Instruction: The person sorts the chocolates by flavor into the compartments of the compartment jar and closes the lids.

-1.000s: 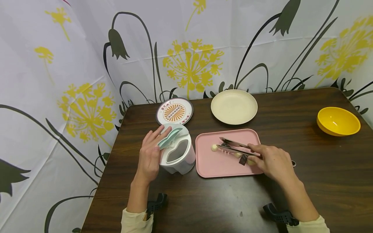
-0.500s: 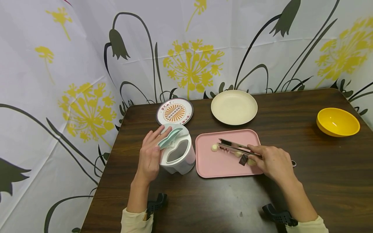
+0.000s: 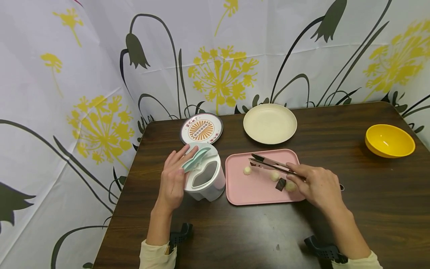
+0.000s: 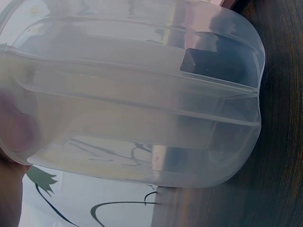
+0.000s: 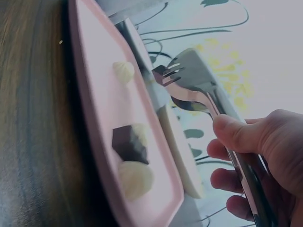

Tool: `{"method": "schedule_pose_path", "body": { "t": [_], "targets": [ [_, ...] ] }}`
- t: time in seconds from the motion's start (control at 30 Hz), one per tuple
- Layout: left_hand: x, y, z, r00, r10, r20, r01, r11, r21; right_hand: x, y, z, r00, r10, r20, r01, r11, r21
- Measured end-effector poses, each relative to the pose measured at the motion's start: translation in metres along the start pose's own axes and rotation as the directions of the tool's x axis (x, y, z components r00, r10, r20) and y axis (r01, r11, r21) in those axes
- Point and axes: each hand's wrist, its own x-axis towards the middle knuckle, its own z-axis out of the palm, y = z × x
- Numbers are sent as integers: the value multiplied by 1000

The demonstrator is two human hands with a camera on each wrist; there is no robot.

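Note:
My left hand (image 3: 174, 173) rests on the lid of a white translucent canister (image 3: 215, 185), its fingers stretched beside a raised mint-green flap (image 3: 196, 159). In the left wrist view the canister wall (image 4: 118, 94) fills most of the picture. Metal tongs (image 3: 273, 167) are held in my right hand (image 3: 317, 185), above a pink tray (image 3: 245, 194). A small dark brown piece (image 5: 161, 74) sits at the tongs' tips, by the fork-like prongs. On the tray lie a dark block (image 3: 280, 184) and pale round pieces (image 3: 247, 170).
Behind the canister is a patterned plate (image 3: 201, 127). A cream plate (image 3: 270, 123) lies behind the tray, and a yellow bowl (image 3: 389, 141) stands far right on the dark wooden table (image 3: 248, 235). A flower-print cloth (image 3: 255, 37) hangs along the table's back.
The tongs have risen slightly off the tray with the small dark piece at their tips, uncovering the pale pieces and the block. My left hand and the canister stay put.

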Motion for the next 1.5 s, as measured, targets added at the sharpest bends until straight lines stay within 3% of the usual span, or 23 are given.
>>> {"method": "schedule_pose_path", "body": {
  "t": [0.3,0.47,0.67,0.83,1.17,1.5],
  "targets": [
    [0,1,0,1000,2,0,-2,1000,0,5,-16,-20,995,-48,-91,55,995,85],
    [0,1,0,1000,-3,1,3,1000,7,11,-30,-30,975,-160,-154,179,976,121],
    [0,0,0,1000,-1,-1,1,1000,8,19,-54,-32,939,-275,-206,317,923,217],
    [0,-1,0,1000,2,3,-2,1000,7,23,-71,-22,926,-326,-191,367,894,257],
    [-1,-2,1,1000,8,-4,-8,1000,-2,31,-88,-3,905,-412,-103,424,866,264],
    [-1,-2,1,1000,8,-8,-8,1000,-5,33,-91,-1,910,-407,-76,413,878,242]
  ]
}}
